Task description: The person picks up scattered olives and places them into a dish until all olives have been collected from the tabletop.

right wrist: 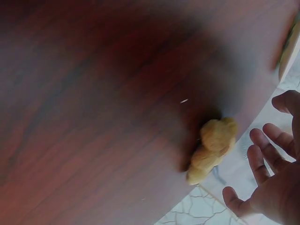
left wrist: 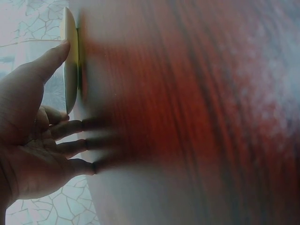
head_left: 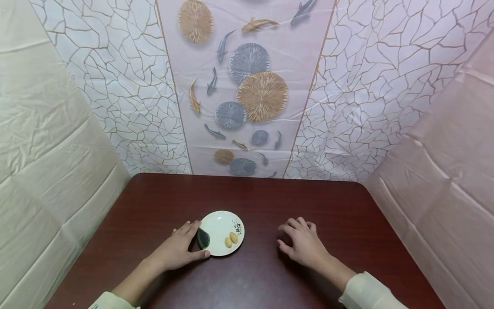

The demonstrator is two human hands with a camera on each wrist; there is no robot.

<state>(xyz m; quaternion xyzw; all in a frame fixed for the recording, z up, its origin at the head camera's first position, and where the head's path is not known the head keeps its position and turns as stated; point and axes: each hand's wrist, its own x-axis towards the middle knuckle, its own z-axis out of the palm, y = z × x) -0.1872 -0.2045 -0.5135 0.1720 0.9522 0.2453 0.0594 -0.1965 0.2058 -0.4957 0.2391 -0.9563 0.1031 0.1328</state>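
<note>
A round white plate (head_left: pixel 218 234) lies on the table, left of the middle. It bears a dark green patch at its left, a dark flower motif at its right and two small yellow ovals (head_left: pixel 230 239). Whether the ovals are printed or loose I cannot tell. My left hand (head_left: pixel 179 249) rests against the plate's left side, thumb on the near rim and the other fingers spread farther back. Over the table to the right, my right hand (head_left: pixel 302 242) hovers with loosely bent fingers. Near it lies a knobbly yellow-brown piece like ginger root (right wrist: pixel 213 147), hidden in the head view.
The dark red-brown wooden table (head_left: pixel 254 279) has rounded far corners. Behind it hangs a patterned cloth (head_left: pixel 266 94) with fish and round motifs. Pale quilted cloth walls stand on the left (head_left: pixel 50 150) and right (head_left: pixel 444 180).
</note>
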